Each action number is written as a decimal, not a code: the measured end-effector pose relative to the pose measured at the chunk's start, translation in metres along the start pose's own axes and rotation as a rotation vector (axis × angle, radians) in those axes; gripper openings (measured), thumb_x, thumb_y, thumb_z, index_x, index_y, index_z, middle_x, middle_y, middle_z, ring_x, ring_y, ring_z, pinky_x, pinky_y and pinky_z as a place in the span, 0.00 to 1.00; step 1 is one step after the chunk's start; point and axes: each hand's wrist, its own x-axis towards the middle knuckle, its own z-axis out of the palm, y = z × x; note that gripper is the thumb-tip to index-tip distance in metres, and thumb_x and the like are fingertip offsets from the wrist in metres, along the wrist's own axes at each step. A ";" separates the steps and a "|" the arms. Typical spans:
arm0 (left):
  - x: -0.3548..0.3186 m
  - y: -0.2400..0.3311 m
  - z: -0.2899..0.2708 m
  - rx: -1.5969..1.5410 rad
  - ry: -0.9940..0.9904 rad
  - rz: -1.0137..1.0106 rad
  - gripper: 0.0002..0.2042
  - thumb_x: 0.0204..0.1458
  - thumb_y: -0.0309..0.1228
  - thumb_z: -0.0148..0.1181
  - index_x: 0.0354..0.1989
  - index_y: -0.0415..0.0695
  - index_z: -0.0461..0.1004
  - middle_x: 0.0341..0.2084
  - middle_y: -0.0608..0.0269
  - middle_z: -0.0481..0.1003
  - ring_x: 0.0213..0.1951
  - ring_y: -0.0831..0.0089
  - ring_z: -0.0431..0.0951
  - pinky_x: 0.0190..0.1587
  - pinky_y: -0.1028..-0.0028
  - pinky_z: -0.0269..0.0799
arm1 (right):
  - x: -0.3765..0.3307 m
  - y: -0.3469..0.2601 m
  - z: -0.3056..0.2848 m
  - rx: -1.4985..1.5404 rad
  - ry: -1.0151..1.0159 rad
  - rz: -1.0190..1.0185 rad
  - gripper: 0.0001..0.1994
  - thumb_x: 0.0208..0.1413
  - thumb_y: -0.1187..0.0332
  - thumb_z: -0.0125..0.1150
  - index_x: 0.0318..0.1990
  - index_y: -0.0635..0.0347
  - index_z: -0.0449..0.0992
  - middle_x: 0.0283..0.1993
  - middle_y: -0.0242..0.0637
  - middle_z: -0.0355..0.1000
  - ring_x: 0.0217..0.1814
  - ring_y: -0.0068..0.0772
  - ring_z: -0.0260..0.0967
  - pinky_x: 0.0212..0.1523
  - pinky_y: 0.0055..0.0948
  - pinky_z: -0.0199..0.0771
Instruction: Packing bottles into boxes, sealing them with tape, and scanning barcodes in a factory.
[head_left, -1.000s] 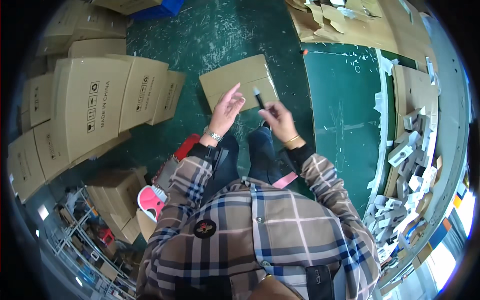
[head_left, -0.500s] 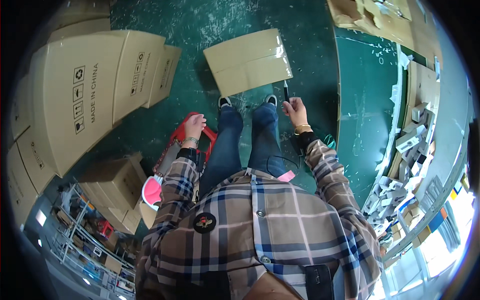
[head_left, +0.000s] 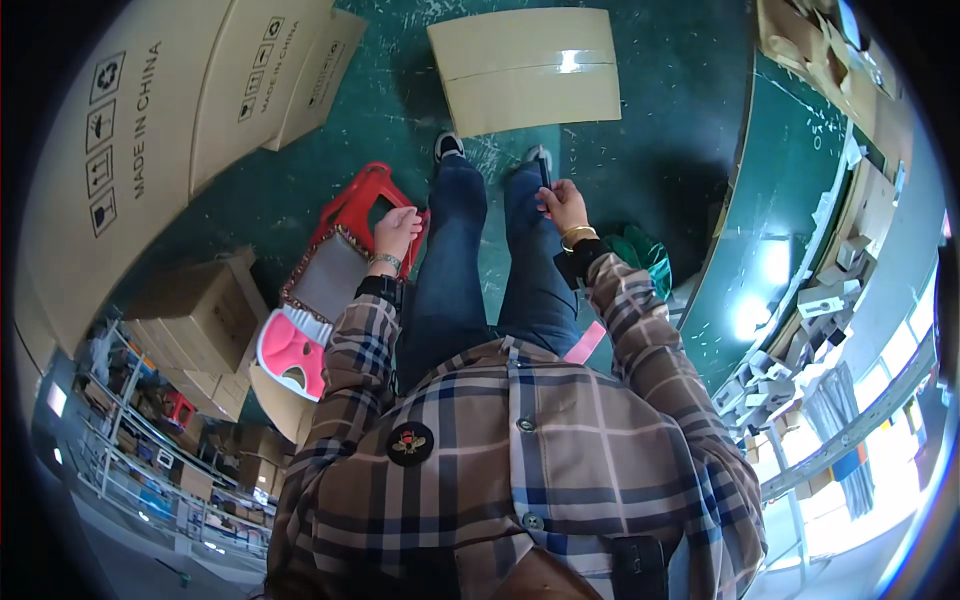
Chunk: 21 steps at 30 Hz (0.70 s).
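Right grip (head_left: 564,205) holds dark tool (head_left: 545,174); left grip (head_left: 397,232) near red stool (head_left: 350,202).

A workshop or packing area: stacked cartons (head_left: 165,120), scuffed floor (head_left: 670,80), metal racks (head_left: 145,465), pale parts (head_left: 828,298) along the table's (head_left: 770,190) right edge.

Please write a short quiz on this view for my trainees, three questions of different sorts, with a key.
1. Multiple choice: What does the right hand hold?
A) a cup
B) a slim dark tool
C) a roll of tape

2. True or false: The left hand is nearer the red seat than the box.

3. Fill in: The shirt has a ____ pattern.

Key: 1. B; 2. true; 3. checked
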 end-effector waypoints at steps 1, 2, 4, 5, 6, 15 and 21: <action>-0.007 -0.011 0.000 -0.016 0.010 -0.006 0.14 0.65 0.37 0.58 0.51 0.40 0.76 0.37 0.60 0.82 0.36 0.76 0.82 0.37 0.77 0.78 | 0.006 0.000 0.006 -0.028 -0.031 0.022 0.10 0.64 0.68 0.61 0.44 0.61 0.67 0.36 0.38 0.80 0.29 0.24 0.77 0.25 0.22 0.75; -0.016 -0.024 -0.001 -0.047 0.063 -0.018 0.14 0.65 0.37 0.57 0.51 0.40 0.76 0.38 0.60 0.82 0.36 0.76 0.82 0.37 0.77 0.78 | 0.013 0.001 0.014 -0.066 -0.048 0.035 0.11 0.65 0.65 0.60 0.46 0.63 0.69 0.34 0.38 0.80 0.27 0.24 0.76 0.24 0.24 0.75; -0.034 -0.051 -0.003 -0.075 0.133 -0.009 0.14 0.65 0.37 0.57 0.51 0.41 0.77 0.38 0.61 0.82 0.37 0.75 0.82 0.40 0.77 0.78 | 0.031 -0.009 0.034 -0.105 -0.111 0.078 0.11 0.64 0.65 0.60 0.43 0.65 0.71 0.32 0.38 0.80 0.25 0.24 0.76 0.23 0.25 0.74; -0.047 -0.067 -0.001 -0.092 0.155 -0.012 0.14 0.65 0.37 0.57 0.51 0.41 0.77 0.38 0.61 0.82 0.37 0.75 0.82 0.40 0.77 0.78 | 0.039 -0.014 0.046 -0.131 -0.157 0.124 0.12 0.64 0.64 0.60 0.40 0.67 0.73 0.29 0.38 0.81 0.22 0.24 0.75 0.21 0.26 0.74; -0.055 -0.078 0.010 -0.162 0.153 -0.011 0.14 0.65 0.37 0.57 0.51 0.41 0.77 0.38 0.61 0.82 0.38 0.75 0.82 0.40 0.77 0.78 | 0.055 -0.014 0.051 -0.133 -0.160 0.102 0.13 0.64 0.62 0.59 0.37 0.67 0.76 0.28 0.39 0.81 0.20 0.24 0.74 0.19 0.26 0.73; -0.123 -0.164 0.105 -0.389 0.256 -0.101 0.13 0.65 0.36 0.58 0.50 0.40 0.77 0.38 0.61 0.82 0.38 0.77 0.82 0.41 0.76 0.77 | 0.172 -0.068 0.135 -0.017 -0.160 0.011 0.16 0.65 0.62 0.59 0.33 0.69 0.78 0.27 0.42 0.81 0.17 0.26 0.70 0.17 0.28 0.68; -0.137 -0.201 0.128 -0.498 0.293 -0.115 0.14 0.65 0.35 0.58 0.51 0.39 0.77 0.39 0.60 0.82 0.39 0.76 0.82 0.42 0.77 0.77 | 0.176 -0.062 0.162 -0.048 -0.138 0.037 0.15 0.63 0.64 0.61 0.32 0.70 0.78 0.25 0.42 0.80 0.17 0.27 0.69 0.16 0.28 0.67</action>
